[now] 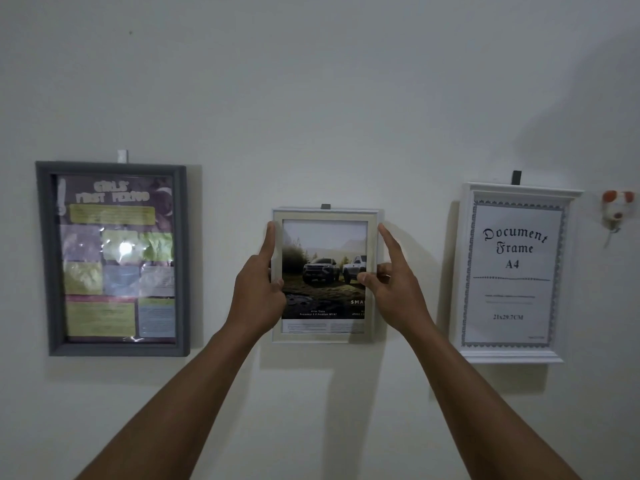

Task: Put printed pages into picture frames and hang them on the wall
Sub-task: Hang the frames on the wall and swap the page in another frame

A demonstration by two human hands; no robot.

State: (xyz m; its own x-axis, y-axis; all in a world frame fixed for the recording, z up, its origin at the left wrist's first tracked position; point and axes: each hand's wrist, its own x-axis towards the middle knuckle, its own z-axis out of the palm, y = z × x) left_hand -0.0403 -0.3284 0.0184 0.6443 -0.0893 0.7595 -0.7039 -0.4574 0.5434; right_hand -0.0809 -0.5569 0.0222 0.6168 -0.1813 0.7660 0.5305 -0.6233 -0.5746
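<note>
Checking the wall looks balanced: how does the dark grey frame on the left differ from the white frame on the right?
The dark grey rectangular frame holds a colourful poster; the white moulded frame holds a black-and-white sheet. The grey frame's top sits higher than the white frame's. Both hang portrait.

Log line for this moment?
left hand: grips car frame | right hand: grips car frame | gray frame, white frame: hung
</note>
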